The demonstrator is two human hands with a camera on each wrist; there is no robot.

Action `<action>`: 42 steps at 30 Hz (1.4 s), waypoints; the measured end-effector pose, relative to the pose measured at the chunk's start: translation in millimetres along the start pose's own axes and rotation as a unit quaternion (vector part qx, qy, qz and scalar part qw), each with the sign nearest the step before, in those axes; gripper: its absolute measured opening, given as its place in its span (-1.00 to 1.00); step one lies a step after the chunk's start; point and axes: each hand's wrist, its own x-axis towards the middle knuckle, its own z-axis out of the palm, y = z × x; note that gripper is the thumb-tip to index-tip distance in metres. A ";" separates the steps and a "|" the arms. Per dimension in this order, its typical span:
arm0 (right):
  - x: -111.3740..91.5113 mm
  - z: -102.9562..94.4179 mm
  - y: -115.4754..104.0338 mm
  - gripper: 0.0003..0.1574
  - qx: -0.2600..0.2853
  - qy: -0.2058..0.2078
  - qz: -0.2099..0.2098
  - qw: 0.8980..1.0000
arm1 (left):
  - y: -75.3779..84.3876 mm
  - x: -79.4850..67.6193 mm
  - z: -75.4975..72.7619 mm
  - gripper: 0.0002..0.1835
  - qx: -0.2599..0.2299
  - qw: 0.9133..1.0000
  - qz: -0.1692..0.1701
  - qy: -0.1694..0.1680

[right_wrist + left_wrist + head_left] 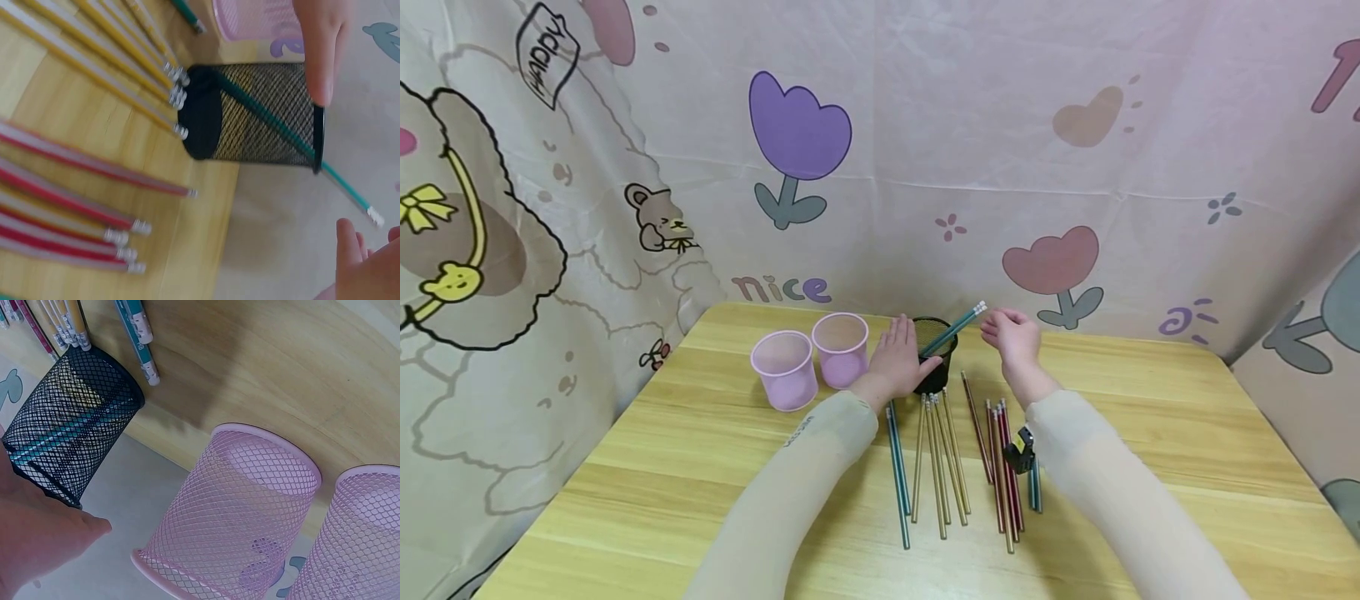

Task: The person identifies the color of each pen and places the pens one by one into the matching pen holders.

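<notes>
A black mesh pencil cup (934, 381) stands near the table's back edge. Teal pencils (957, 328) lean out of it toward the right, white erasers up. My left hand (897, 362) is at the cup's left side with fingers straight; in the right wrist view one of its fingers (320, 75) touches the rim. To the right of the erasers is my right hand (1015, 343), its fingers loosely bent and holding nothing. A small gap separates it from the pencil end (375, 216) in the right wrist view.
Two pink mesh cups (785, 371) stand left of the black one. In front lie teal pencils (897, 467), several yellow pencils (942, 471) and several red ones (1006, 475), with more teal pencils (1035, 487) beside the right sleeve. A printed cloth (917, 125) hangs behind the table.
</notes>
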 end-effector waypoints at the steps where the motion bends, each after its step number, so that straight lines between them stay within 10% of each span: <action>1: -0.5 -3.5 0.0 -0.63 -0.014 0.000 -0.003 1.000 | 0.4 -0.2 -0.3 -0.09 0.000 1.000 0.000 -0.001; 8: 0.7 -41.6 6.1 -0.74 -0.185 -0.018 -0.016 0.982 | 1.8 -0.8 -0.6 -0.09 0.004 1.000 0.002 -0.008; 15: 3.6 -83.0 12.4 -0.59 -0.367 -0.064 -0.017 0.928 | -0.4 -0.4 -1.5 -0.09 0.003 1.000 0.001 -0.002; 30: -3.8 -113.1 47.0 -0.55 -0.531 -0.168 0.010 0.831 | -1.7 0.7 0.3 -0.09 -0.002 1.000 0.001 0.001; 42: -4.4 -109.0 59.5 -0.61 -0.531 -0.168 0.039 0.830 | -0.7 0.2 -0.6 -0.10 -0.005 1.000 0.003 0.004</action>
